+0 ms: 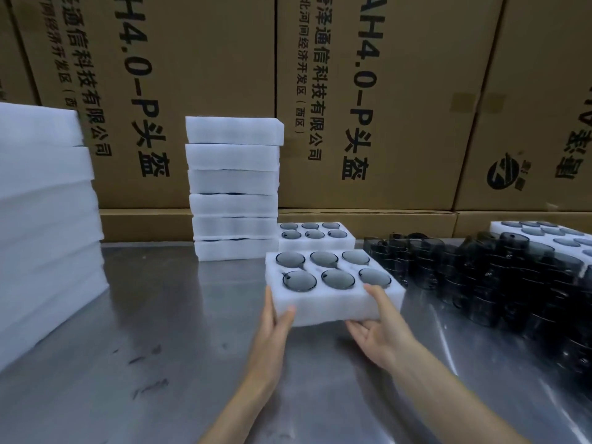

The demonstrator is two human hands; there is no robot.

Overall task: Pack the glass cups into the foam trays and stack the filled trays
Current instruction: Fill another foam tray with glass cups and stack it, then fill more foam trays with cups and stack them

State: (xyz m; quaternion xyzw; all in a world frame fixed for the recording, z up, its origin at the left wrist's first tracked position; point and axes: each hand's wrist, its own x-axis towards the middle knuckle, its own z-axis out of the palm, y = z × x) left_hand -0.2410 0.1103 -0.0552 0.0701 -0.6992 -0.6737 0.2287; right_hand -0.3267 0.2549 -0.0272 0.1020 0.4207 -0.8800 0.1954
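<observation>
Glass cups [333, 272], smoky grey, fill all six round pockets of a white foam tray [339, 304] near the middle of the steel table [153, 315]. Both hands hold this tray at its near edge. Left hand [272, 322] grips the corner at about 7 o'clock of the tray, thumb on the front wall and fingers along the side. Right hand [381, 328] grips the near right corner at about 5 o'clock, thumb lying on the top face and fingers curled beneath. Whether the tray rests on the table or is lifted off it cannot be told.

At 12 o'clock from it, just behind, sits a second filled tray [315, 238], also with six cups. At 11 o'clock rises a stack of closed trays [234, 187], six high, slightly uneven. Far out at 9 o'clock stands a taller pile of foam [45, 213]. At 3 o'clock a dense crowd of loose dark cups [499, 277] covers the table, and beyond it at 2 o'clock another foam tray [544, 233] holds cups. Cardboard cartons [368, 100] with printed lettering form the back wall.
</observation>
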